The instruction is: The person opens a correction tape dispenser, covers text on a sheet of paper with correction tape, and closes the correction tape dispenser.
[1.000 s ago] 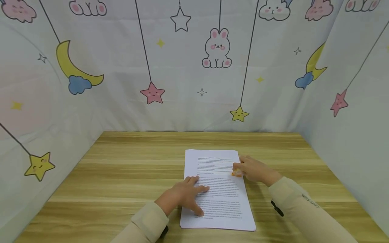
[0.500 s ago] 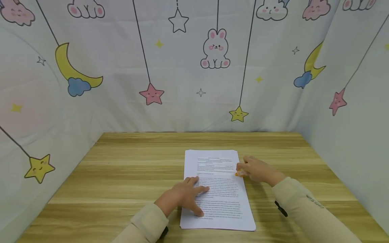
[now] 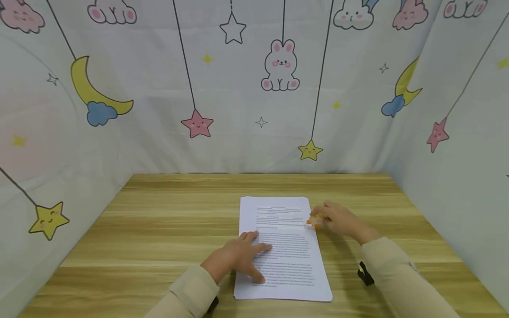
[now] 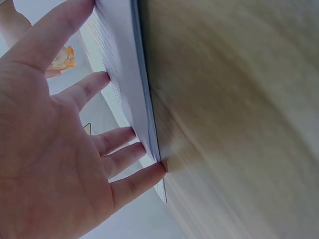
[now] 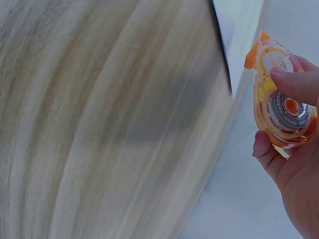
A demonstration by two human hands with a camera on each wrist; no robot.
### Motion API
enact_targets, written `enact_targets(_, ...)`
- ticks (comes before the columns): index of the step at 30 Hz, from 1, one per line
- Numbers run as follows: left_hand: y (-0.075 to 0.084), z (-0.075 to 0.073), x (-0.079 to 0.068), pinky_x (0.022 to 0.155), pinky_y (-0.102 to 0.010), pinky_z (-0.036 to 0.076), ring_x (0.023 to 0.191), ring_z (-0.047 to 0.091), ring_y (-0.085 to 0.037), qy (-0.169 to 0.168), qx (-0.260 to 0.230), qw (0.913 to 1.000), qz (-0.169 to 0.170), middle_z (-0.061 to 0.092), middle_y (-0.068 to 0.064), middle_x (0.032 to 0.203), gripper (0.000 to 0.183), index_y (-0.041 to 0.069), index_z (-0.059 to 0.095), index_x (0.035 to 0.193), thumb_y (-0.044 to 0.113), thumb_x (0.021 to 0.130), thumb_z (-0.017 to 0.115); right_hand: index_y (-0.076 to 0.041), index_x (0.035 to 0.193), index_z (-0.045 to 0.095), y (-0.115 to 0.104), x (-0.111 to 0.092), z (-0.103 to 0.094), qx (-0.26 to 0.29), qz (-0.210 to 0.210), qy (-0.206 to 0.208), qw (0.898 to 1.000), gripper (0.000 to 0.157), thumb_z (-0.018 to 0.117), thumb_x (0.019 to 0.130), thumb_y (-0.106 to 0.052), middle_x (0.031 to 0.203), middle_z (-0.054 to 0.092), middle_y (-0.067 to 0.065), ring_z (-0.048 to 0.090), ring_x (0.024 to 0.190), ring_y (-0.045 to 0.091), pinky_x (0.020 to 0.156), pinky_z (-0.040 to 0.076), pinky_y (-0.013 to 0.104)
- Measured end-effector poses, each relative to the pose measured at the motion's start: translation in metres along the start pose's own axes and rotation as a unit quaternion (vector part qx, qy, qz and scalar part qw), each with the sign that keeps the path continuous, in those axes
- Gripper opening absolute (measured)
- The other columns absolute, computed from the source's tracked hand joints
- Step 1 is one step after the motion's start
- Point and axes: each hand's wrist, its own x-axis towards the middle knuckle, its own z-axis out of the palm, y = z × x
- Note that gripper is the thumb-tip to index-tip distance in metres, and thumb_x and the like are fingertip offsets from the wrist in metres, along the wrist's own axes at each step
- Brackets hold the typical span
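A stack of printed white sheets (image 3: 284, 269) lies on the wooden table, its long side running away from me. My left hand (image 3: 238, 256) rests on its left part with fingers spread and fingertips pressing the paper; in the left wrist view the little finger reaches the stack's edge. Between thumb and fingers, my right hand (image 3: 342, 219) holds an orange, see-through correction tape dispenser (image 5: 286, 107). Its orange tip (image 5: 251, 55) shows past the thumb in the right wrist view. In the head view the dispenser overlaps the stack's upper right edge.
Wooden table top (image 3: 159, 229) surrounds the stack on every side. A white curtain (image 3: 234, 88) printed with stars, moons and a rabbit hangs behind the table and along both sides. Black wrist pieces (image 3: 365, 274) sit under the sleeves.
My right hand first moves right with the correction tape dispenser, from over the text to the sheet's edge, then turns so more of the dispenser shows. My left hand stays put.
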Motion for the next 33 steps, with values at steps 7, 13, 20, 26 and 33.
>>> enact_targets(7,0.000,0.002,0.001,0.100,-0.054,0.035,0.138,0.024,-0.031,0.001,-0.003,1.0000,-0.005,0.023,-0.011,0.150,0.083,0.034,0.040,0.137,0.056,0.065,0.075,-0.017,0.106,0.064,-0.008,0.003,-0.006,0.017,0.033,-0.030,0.999,0.029,0.058,0.082,-0.002,0.078,0.050,-0.003,0.037,0.066,0.008,0.059,0.033,0.021)
enact_targets(13,0.001,0.004,-0.001,0.104,-0.053,0.032,0.140,0.021,-0.031,-0.004,-0.006,1.0000,-0.004,0.023,-0.008,0.151,0.081,0.032,0.039,0.138,0.054,0.068,0.073,-0.018,0.107,0.063,-0.028,0.010,-0.001,0.026,0.042,-0.051,0.997,0.029,0.061,0.082,-0.004,0.084,0.054,-0.001,0.042,0.071,0.010,0.063,0.036,0.023)
enact_targets(20,0.006,0.009,-0.014,0.103,-0.058,0.031,0.140,0.020,-0.033,-0.005,-0.001,0.9997,0.024,0.024,-0.009,0.150,0.083,0.032,0.039,0.139,0.058,0.067,0.072,-0.020,0.113,0.061,-0.062,0.016,0.006,-0.017,0.064,-0.062,0.996,0.029,0.063,0.085,-0.011,0.092,0.058,0.000,0.047,0.070,0.010,0.061,0.041,0.025)
enact_targets(26,0.009,0.013,-0.021,0.098,-0.061,0.034,0.140,0.019,-0.033,-0.006,0.005,0.9994,0.034,0.022,-0.010,0.151,0.087,0.033,0.038,0.139,0.060,0.064,0.073,-0.018,0.114,0.060,-0.081,0.027,0.017,-0.017,0.038,-0.026,0.999,0.031,0.064,0.084,-0.011,0.089,0.059,0.001,0.053,0.071,0.011,0.062,0.045,0.026)
enact_targets(33,-0.012,0.011,-0.010,0.102,-0.054,0.035,0.138,0.021,-0.040,0.044,-0.043,0.9980,0.015,0.019,-0.022,0.150,0.083,0.018,0.035,0.143,0.059,0.076,0.063,-0.004,0.120,0.054,-0.059,0.038,0.025,0.130,0.198,0.026,0.971,0.034,0.059,0.087,-0.012,0.112,0.061,0.019,0.060,0.099,0.033,0.081,0.048,0.046)
